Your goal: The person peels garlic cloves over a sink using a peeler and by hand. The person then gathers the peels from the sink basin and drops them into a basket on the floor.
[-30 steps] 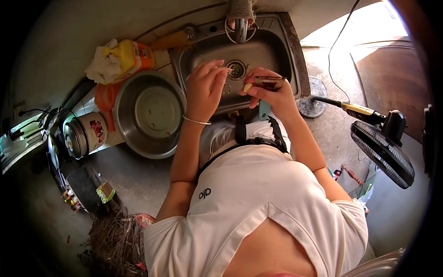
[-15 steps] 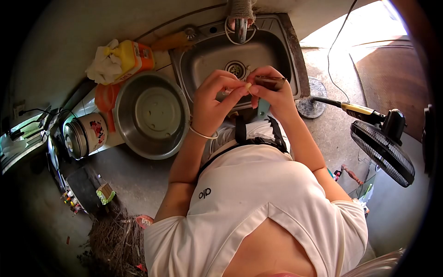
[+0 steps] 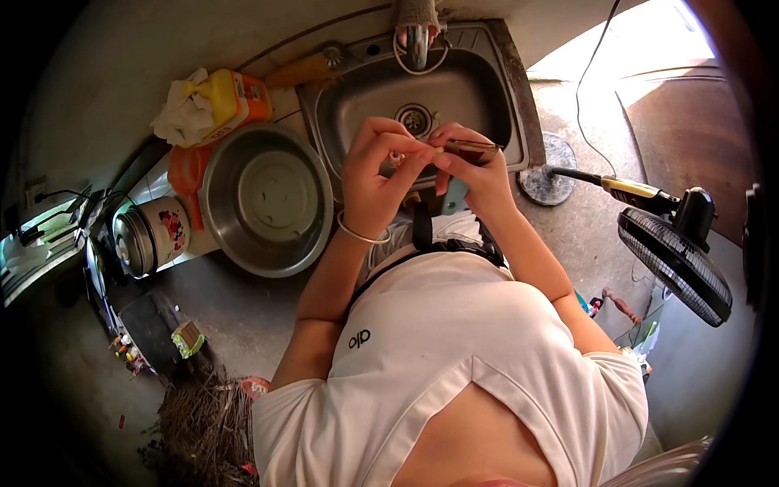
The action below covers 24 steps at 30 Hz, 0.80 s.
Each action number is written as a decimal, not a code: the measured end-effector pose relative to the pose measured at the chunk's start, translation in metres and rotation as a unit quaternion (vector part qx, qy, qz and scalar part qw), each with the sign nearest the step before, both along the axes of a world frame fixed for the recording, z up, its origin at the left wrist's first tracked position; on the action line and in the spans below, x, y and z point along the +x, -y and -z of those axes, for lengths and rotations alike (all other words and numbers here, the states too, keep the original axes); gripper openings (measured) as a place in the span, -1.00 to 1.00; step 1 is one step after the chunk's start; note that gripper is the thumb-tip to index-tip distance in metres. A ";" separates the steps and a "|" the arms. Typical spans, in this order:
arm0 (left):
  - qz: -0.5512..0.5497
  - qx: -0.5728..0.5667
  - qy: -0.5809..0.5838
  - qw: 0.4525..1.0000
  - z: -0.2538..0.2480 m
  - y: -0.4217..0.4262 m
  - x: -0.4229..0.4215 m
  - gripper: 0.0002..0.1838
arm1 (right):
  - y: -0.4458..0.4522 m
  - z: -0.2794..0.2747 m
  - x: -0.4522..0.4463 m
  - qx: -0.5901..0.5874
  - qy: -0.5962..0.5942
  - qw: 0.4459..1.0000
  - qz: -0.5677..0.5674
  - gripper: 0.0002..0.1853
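Observation:
Over the near edge of the steel sink (image 3: 475, 85), my left hand (image 3: 375, 174) pinches a small pale piece, which looks like a garlic clove (image 3: 438, 151). Fingertips of my right hand (image 3: 485, 180) meet it from the other side. My right hand is also closed round a knife, with its brownish blade (image 3: 472, 152) pointing right and its teal handle (image 3: 455, 197) showing below the fingers. Below the hands, the drain (image 3: 414, 121) has small scraps around it. A bracelet circles my left wrist.
Left of the sink stands a metal basin (image 3: 223, 199) with some water and bits inside. Beyond it are a yellow-orange jug (image 3: 230, 101), a red scoop (image 3: 187, 169) and a flowered pot (image 3: 169, 227). The faucet (image 3: 417, 49) overhangs the sink; a black fan (image 3: 675, 264) stands right.
My left hand has moved right to my right hand, and its fingers have closed at the pale piece. My right hand has shifted slightly, still with the knife.

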State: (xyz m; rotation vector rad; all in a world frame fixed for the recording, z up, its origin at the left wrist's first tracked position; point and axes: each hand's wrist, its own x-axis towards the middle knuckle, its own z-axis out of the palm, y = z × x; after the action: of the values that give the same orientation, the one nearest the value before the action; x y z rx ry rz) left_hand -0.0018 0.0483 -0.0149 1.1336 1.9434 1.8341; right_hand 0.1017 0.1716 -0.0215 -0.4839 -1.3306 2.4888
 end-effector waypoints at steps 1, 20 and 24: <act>0.000 -0.001 0.000 1.000 0.002 0.001 0.001 -0.91 | 0.001 0.001 0.000 -0.001 0.000 1.000 0.000 -0.84; 0.024 0.189 0.566 0.802 0.175 0.029 -0.035 -0.64 | 0.042 -0.017 -0.049 0.003 -0.021 0.986 -0.166 -0.74; 0.071 0.074 0.552 0.828 0.276 0.040 -0.036 -0.70 | 0.089 0.015 -0.097 0.175 -0.025 0.945 -0.276 -0.70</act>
State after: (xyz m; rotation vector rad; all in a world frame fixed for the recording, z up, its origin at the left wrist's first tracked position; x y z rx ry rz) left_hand -0.0374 0.0083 -0.2913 0.0748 1.0006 1.8870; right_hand 0.0049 0.0827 -0.0364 0.0481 -2.0589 2.5432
